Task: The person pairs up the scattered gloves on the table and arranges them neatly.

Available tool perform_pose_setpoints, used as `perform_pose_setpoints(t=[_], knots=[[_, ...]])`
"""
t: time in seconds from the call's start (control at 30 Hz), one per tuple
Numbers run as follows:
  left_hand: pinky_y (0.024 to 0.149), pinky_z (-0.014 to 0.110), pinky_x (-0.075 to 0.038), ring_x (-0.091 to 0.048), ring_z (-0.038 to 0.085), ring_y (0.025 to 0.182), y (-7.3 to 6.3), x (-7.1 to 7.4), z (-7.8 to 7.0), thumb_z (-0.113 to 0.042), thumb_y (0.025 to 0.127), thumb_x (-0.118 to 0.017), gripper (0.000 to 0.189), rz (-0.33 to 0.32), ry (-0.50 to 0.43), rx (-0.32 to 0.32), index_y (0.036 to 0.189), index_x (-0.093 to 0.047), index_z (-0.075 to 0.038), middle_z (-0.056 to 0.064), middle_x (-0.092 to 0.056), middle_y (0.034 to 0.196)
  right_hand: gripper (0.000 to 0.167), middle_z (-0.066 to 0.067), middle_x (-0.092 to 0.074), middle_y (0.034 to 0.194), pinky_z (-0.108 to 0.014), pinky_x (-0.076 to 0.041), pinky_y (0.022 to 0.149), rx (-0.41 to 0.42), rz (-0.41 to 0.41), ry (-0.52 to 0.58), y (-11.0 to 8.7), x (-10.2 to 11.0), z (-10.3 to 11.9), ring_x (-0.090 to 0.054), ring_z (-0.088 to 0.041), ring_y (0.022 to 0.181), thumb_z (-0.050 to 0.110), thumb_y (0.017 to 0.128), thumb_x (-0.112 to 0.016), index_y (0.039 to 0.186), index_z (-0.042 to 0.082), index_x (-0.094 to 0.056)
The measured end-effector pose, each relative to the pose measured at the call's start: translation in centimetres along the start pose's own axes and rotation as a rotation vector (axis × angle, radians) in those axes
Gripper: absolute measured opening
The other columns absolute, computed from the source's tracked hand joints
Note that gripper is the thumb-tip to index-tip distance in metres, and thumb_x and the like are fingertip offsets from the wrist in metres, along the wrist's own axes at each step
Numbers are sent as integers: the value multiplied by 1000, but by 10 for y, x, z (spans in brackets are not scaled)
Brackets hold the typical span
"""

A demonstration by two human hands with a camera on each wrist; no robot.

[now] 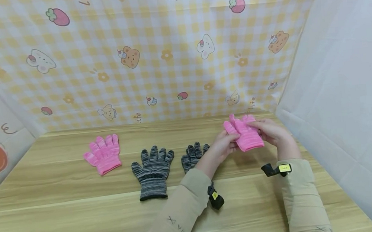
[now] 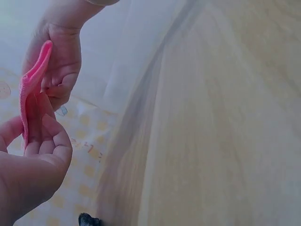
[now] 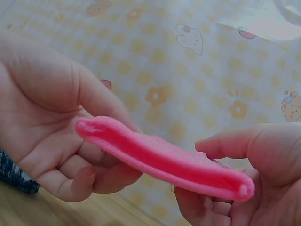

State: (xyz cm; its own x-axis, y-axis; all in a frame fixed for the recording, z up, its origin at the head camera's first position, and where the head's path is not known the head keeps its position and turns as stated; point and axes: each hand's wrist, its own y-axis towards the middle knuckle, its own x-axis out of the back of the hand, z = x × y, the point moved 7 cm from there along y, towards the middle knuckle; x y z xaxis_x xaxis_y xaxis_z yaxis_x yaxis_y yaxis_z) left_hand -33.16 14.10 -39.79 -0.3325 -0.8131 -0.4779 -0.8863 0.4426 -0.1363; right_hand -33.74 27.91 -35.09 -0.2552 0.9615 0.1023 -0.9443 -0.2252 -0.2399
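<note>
Both hands hold a pink knitted glove (image 1: 248, 136) above the right part of the table, its fingers pointing up and its cuff toward me. My left hand (image 1: 221, 145) pinches the glove's left side between thumb and fingers. On the opposite side my right hand (image 1: 271, 131) pinches it, thumb on the face turned to me. In the right wrist view the cuff (image 3: 164, 162) faces the camera, its opening a narrow slit. Seen in the left wrist view, the glove (image 2: 29, 94) is edge-on, with the left hand's curled fingers (image 2: 51, 141) behind it.
Another pink glove (image 1: 106, 153) lies flat at the left of the wooden table (image 1: 82, 223). Nearer the middle lies a dark grey striped glove (image 1: 153, 175). A second grey glove (image 1: 194, 156) is partly hidden under my left forearm. A checked cloth (image 1: 155, 74) hangs behind the table.
</note>
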Motion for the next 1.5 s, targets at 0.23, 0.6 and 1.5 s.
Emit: perform_pose_setpoints(t=[0.23,0.6,1.5], knots=[[75,37,-56,-68,26,80,-8,-3,-9,-1,89,-62,39,-13,20,-52,125,-51,-8,19,-69,97,60,2,-68,86,-26,-56,69,48,11,6,-4,-4,8,-66,-10,76,13,101,-49,147,-11,-19],[56,30,-53,-61,19,56,-28,2,-18,-5,88,-64,40,-77,175,-92,126,-54,-11,14,-68,79,62,3,-68,93,-29,-55,74,143,23,-79,-14,-10,11,-66,-11,83,4,98,-51,149,-8,-17],[65,47,-57,-64,23,52,-58,9,-12,-1,91,-56,55,-62,292,40,143,-43,-15,20,-67,75,59,-3,-67,92,-27,-55,61,134,17,-159,-34,-21,-4,-64,-13,71,-1,91,-57,142,-12,-28]])
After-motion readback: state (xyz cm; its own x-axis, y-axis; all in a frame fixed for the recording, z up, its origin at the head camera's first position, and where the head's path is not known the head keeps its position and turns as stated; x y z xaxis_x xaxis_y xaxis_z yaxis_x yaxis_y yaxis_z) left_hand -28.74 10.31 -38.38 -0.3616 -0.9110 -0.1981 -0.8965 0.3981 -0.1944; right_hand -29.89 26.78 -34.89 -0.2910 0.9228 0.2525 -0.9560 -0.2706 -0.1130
